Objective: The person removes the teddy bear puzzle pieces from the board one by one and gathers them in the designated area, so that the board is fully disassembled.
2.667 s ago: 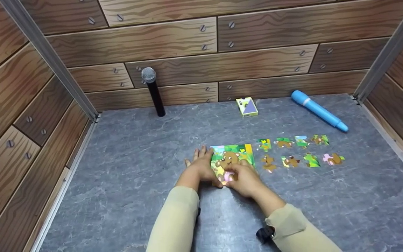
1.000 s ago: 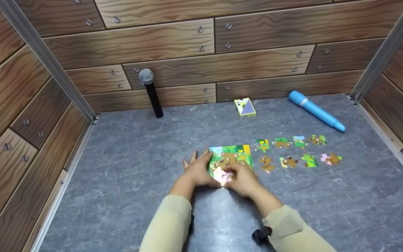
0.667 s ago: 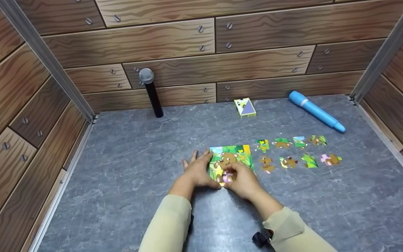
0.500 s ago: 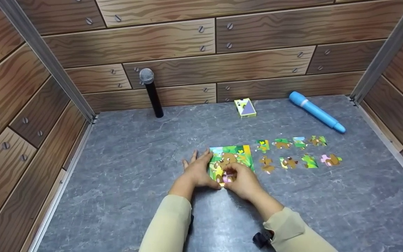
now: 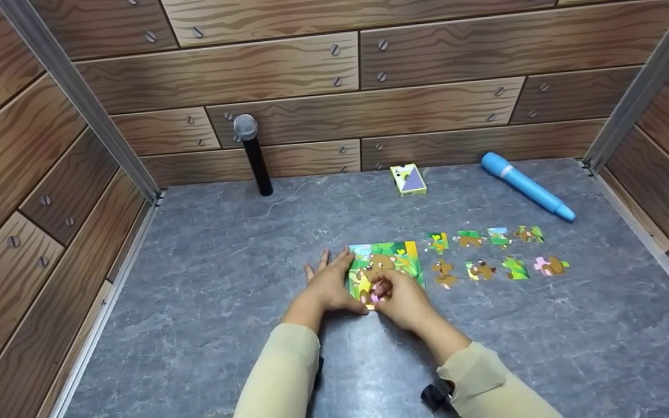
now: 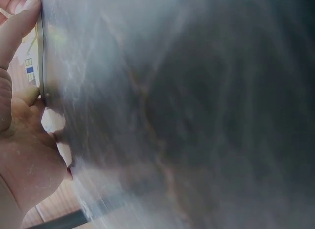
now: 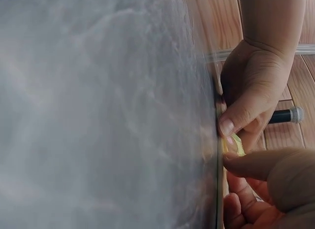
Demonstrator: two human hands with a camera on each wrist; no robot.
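A square jigsaw puzzle (image 5: 395, 249) with a brown bear picture lies on the grey table, its lower right part hidden under my right hand. My left hand (image 5: 328, 284) rests along its left side, fingers spread and thumb at the near edge. My right hand (image 5: 405, 299) bends over the lower part, thumb and index finger pinching a pink-and-brown puzzle piece (image 5: 375, 296) there. The two thumbs are close together at the near edge; in the right wrist view a yellow bit of the puzzle (image 7: 238, 144) shows between my hands.
Right of the puzzle lie several loose pieces (image 5: 481, 269) in two rows. A card box (image 5: 409, 180) and a blue marker-shaped stick (image 5: 526, 186) lie farther back. A black microphone (image 5: 258, 159) stands at the back left. Wood-patterned walls (image 5: 288, 64) enclose the table's back and sides.
Both hands stay at the puzzle. The right fingers have shifted slightly over the pink piece, whose glare from a second ago is gone. The loose pieces have not moved.
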